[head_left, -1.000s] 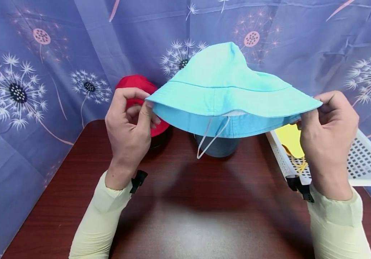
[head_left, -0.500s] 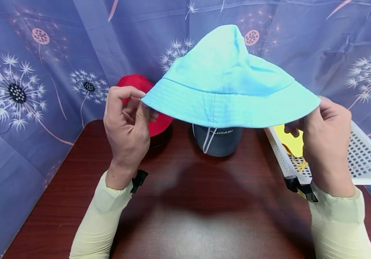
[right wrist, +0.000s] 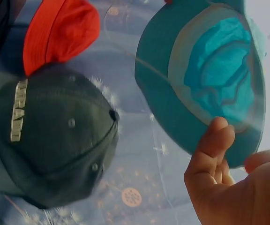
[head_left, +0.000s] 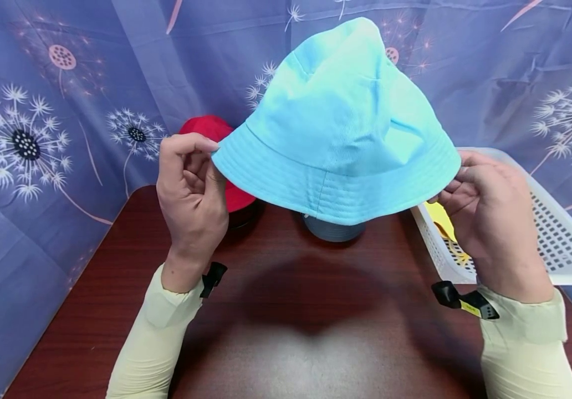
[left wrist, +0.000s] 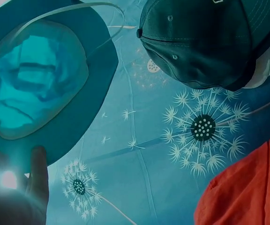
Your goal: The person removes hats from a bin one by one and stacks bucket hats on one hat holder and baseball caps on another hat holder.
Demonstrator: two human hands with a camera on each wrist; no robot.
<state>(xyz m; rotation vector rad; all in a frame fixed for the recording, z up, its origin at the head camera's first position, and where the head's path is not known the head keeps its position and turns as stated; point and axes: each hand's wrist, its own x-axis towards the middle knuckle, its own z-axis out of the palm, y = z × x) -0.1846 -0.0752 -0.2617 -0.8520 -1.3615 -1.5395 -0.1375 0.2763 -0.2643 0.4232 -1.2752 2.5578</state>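
Observation:
A light blue bucket hat (head_left: pixel 336 127) hangs in the air above the table, crown up, with a dent on the right of its crown. My left hand (head_left: pixel 191 199) pinches the left edge of its brim between thumb and fingers. On the opposite side my right hand (head_left: pixel 495 216) holds the brim edge. The right wrist view looks into the underside of the bucket hat (right wrist: pixel 219 70), where the right fingers (right wrist: pixel 212 145) lie against the brim. A pale chin cord (left wrist: pixel 78 7) loops from the hat in the left wrist view.
Behind the left hand stands a red hat (head_left: pixel 208 127) on a dark support. A dark baseball cap (head_left: pixel 333 230) sits partly hidden below the bucket hat. At right, a white perforated basket (head_left: pixel 565 238) holds a yellow item (head_left: pixel 443 221). A patterned curtain (head_left: pixel 66 138) backs the brown table (head_left: pixel 311 299).
The bucket hat has tipped so more of its crown top faces me, and its underside and cord have gone out of the head view. My right hand has moved inward to the left.

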